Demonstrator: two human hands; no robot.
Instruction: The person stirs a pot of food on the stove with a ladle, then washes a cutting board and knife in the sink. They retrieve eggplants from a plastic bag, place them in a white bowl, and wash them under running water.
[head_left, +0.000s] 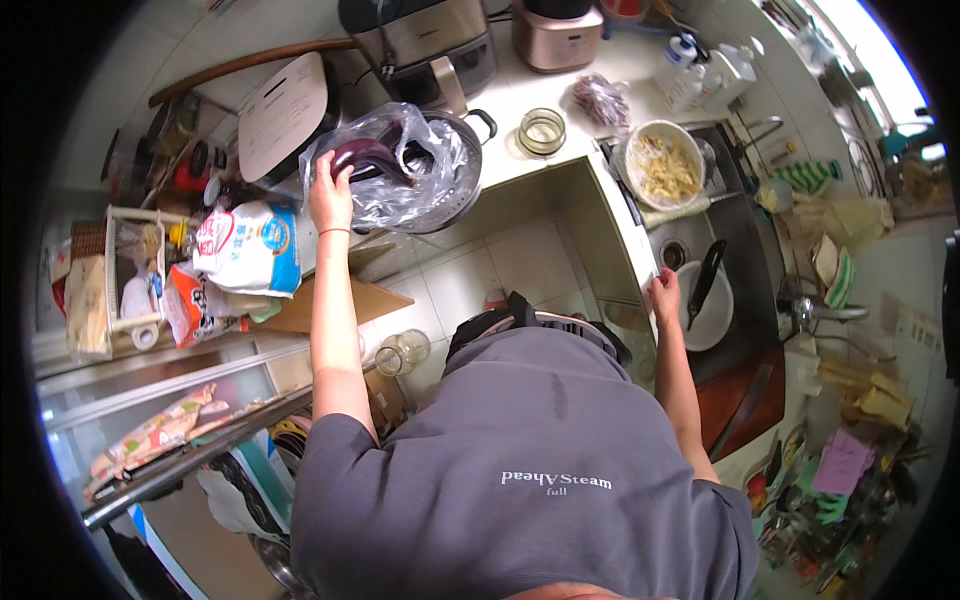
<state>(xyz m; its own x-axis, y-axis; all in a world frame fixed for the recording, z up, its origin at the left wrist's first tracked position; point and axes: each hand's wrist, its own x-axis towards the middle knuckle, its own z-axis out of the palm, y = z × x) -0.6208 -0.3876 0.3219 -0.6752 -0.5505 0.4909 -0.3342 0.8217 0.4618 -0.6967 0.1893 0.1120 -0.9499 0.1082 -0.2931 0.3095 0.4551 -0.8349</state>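
Observation:
My left hand (331, 196) has its fingers and thumb on one end of a dark purple eggplant (367, 154). The eggplant curves across a clear plastic bag (375, 206), which lies over a dark round pan with a perforated rim (465, 176). At the near edge of the sink, my right hand (664, 294) touches the counter edge with curled fingers; whether anything is inside them is hidden. Just beyond it, a white bowl (720, 319) sits in the dark sink (735, 247), with a black-handled utensil (705, 281) across it.
A white tub of pale yellow food pieces (664, 169) stands by the sink. Nearby are a glass jar (541, 132) and a bagged reddish item (602, 101). An air fryer (427, 37) backs the counter. A cleaver (742, 412) lies on a reddish-brown board (769, 401). A glass jar (403, 352) stands low between counters.

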